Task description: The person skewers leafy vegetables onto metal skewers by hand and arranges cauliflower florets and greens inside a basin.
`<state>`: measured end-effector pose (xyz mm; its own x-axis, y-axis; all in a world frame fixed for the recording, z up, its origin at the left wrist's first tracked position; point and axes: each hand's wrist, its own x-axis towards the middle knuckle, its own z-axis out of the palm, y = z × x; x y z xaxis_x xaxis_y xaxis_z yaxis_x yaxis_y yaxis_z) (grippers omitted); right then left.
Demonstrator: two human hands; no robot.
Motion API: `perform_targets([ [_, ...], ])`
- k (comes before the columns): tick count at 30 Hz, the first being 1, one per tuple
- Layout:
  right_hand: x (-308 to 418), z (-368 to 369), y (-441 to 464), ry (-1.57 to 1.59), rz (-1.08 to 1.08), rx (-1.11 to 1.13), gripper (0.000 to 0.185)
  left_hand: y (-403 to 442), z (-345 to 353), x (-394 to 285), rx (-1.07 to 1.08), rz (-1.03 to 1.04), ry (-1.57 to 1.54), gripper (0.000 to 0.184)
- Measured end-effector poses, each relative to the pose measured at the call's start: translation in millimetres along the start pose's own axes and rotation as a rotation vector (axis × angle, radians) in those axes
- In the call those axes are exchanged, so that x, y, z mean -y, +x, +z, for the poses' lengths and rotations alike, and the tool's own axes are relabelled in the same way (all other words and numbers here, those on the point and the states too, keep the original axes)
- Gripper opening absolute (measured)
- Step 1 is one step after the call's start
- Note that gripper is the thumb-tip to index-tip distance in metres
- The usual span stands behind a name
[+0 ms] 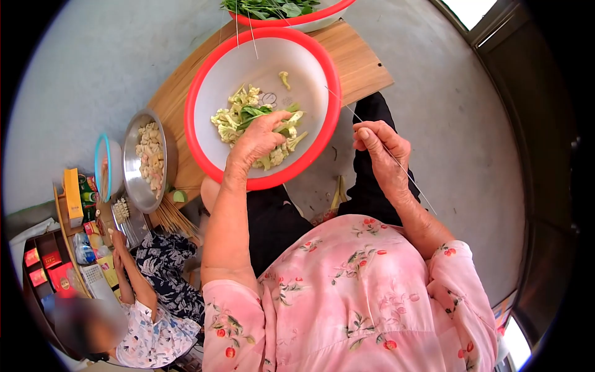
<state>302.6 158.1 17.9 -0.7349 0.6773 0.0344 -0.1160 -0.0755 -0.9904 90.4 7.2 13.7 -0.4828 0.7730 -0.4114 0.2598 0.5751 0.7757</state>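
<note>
My left hand (257, 139) reaches into a white bowl with a red rim (333, 80), its fingers among pale cauliflower florets (227, 124) and some green leaves (250, 116). What those fingers hold, if anything, is hidden. A single floret (284, 80) lies apart, higher up in the bowl. To the right of the bowl, my right hand (382, 152) is closed around a long thin metal skewer (414, 181), which slants from the bowl's right rim down past my wrist.
Beyond the bowl, a red-rimmed basin (310, 23) holds leafy greens on the wooden table (356, 59). At left are a steel bowl (170, 161) of pale pieces, wooden sticks (170, 218), boxes (72, 197) and a seated co-worker (158, 335), whose hands are near skewered pieces.
</note>
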Motion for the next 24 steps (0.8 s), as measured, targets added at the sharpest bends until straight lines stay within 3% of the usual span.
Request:
perform_targets([
  [7,-4,-4,3,0.024,0.027,-0.008,0.016,0,-19,2,-0.1,-0.065,-0.331,0.038],
  [14,-4,0,6,0.063,0.044,0.04,0.015,0,-27,-16,-0.093,-0.052,-0.592,0.036],
  [18,-1,3,6,0.075,0.048,0.049,0.015,5,-13,-22,0.016,-0.013,-0.576,0.022],
  [21,-1,3,7,0.064,0.031,0.044,0.015,7,-5,-20,0.06,-0.022,-0.488,0.021],
  [24,-2,1,5,0.059,0.024,0.04,0.015,3,2,-22,0.007,-0.02,-0.591,0.026],
])
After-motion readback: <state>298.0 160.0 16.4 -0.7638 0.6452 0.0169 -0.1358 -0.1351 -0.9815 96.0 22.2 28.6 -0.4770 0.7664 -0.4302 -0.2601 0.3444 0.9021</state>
